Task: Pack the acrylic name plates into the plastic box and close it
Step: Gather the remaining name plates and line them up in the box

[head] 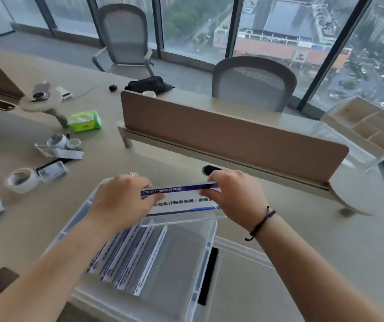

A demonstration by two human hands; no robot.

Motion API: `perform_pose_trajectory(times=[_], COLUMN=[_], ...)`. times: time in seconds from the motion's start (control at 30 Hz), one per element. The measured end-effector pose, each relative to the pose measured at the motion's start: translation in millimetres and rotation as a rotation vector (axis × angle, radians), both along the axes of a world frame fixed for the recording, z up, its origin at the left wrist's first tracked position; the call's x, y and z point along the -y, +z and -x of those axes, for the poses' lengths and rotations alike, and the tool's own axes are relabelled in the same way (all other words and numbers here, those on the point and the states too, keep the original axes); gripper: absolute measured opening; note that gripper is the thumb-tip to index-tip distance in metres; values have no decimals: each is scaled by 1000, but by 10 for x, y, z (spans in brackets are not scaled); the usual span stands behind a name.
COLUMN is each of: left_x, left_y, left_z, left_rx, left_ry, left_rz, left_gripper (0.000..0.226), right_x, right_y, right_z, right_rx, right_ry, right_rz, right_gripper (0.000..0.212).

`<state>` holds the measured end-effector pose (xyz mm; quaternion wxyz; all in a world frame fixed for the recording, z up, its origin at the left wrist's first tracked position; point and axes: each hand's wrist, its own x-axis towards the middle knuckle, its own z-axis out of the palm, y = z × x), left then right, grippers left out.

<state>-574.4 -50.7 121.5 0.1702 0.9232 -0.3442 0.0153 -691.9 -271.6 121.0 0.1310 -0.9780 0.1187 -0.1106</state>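
An acrylic name plate (181,202) is held over the far end of the clear plastic box (206,249), its long axis running left to right across the view and its printed face tilted up toward the camera. The left hand (121,201) grips the plate's left end, knuckles up, fingers curled over the top edge, a ring on one finger; the right hand (235,197) pinches the right end the same way, thumb on the near face, a dark cord bracelet (259,223) on its wrist. Both forearms reach forward from the bottom corners and converge on the plate. The plate is transparent with a white paper insert, a dark blue band along the top and dark Chinese characters in the middle; its clear foot juts toward the camera. Inside the box, packed name plates (128,259) stand on edge in a leaning row against the left wall, leaving the right part bare. The box sits on a beige desk (291,228), near a roll of tape (22,180).
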Motion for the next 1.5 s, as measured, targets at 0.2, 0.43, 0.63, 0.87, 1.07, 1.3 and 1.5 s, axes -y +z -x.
perform_pose_trajectory(times=[0.2,0.43,0.63,0.87,1.07,1.3,1.5], left_x=[-598,-855,-808,-755,-696,-591,-555], left_y=[-154,-447,-620,-982,-1309,-1470,-1569], left_z=[81,295,556,726,838,874,885], left_rx=[-141,-238,-313,-565,-728,-705,-654], left_ry=[128,103,46,5,22,26,2], left_rz=[-64,-192,-194,-112,-142,-250,-353], left_gripper=[43,42,51,53,54,50,37], right_x=[-441,-633,-583,-603,-733,-862,-926], right_y=[-140,-517,-655,-924,-1237,-1533,-1712], right_z=[-371,-477,-498,-472,-414,-389,-411], right_rx=[-147,-290,-427,-558,-636,-693,-694], right_ry=[95,173,214,239,218,131,102], right_rz=[-67,-90,-165,-116,-4,24,1], right_gripper=[36,38,36,38,34,33,32])
